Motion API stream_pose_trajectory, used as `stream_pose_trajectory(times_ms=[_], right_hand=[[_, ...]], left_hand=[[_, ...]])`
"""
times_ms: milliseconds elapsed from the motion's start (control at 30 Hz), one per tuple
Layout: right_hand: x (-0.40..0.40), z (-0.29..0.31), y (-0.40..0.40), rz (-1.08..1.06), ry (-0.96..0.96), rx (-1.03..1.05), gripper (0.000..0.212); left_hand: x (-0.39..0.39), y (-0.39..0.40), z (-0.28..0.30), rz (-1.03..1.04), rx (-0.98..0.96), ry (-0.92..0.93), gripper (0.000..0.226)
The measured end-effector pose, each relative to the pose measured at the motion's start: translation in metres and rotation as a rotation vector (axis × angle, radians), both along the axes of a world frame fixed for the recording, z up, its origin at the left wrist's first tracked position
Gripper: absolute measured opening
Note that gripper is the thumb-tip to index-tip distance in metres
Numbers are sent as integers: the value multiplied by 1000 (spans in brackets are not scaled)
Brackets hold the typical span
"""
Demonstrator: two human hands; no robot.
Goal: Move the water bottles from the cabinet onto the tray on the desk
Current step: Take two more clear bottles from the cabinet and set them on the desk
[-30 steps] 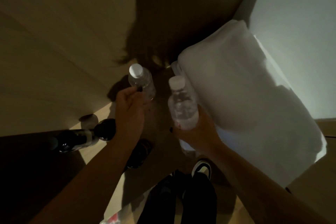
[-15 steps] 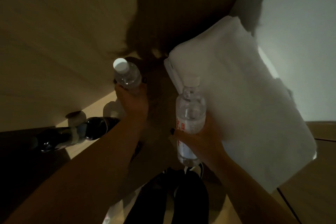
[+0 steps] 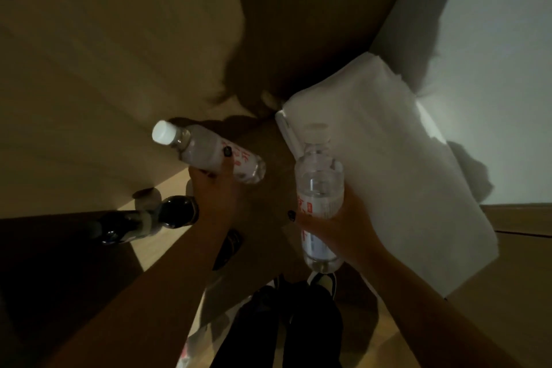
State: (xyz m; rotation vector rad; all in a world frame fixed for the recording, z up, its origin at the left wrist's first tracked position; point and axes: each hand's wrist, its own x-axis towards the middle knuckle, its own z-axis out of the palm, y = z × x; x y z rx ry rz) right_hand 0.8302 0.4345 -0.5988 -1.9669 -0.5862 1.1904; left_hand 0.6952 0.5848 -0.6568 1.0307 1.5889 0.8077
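My left hand [image 3: 213, 188] grips a clear water bottle [image 3: 206, 152] with a white cap and red print; the bottle lies tilted, cap up to the left. My right hand [image 3: 337, 227] grips a second clear water bottle [image 3: 318, 191], held nearly upright, cap at the top, in front of a white bundle. Both bottles are off the dim wooden cabinet shelf [image 3: 268, 164]. No tray or desk is in view.
A large white folded bundle [image 3: 388, 164] fills the shelf's right side. Dark glass bottles [image 3: 149, 218] stand at the left on the shelf. The cabinet's wooden wall [image 3: 89, 69] rises on the left. My dark trousers and shoes [image 3: 298, 308] show below.
My left hand has lifted its bottle off the shelf and tipped it, cap to the left. My right hand has drawn its bottle a little nearer and lower.
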Motion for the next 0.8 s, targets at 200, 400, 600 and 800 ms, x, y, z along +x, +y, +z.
stream_pose_trajectory(times_ms=[200, 400, 600, 800], right_hand=[[-5, 77, 4, -90, -61, 60, 64], [-20, 164, -15, -184, 24, 154, 53], [-27, 246, -31, -316, 171, 257, 46], [-29, 307, -36, -398, 250, 266, 43]], left_hand=[[-11, -31, 101, 18, 15, -234, 52], [-11, -41, 209, 50, 76, -477, 33], [-20, -44, 301, -89, 54, -527, 26], [-45, -59, 358, -295, -89, -654, 69]])
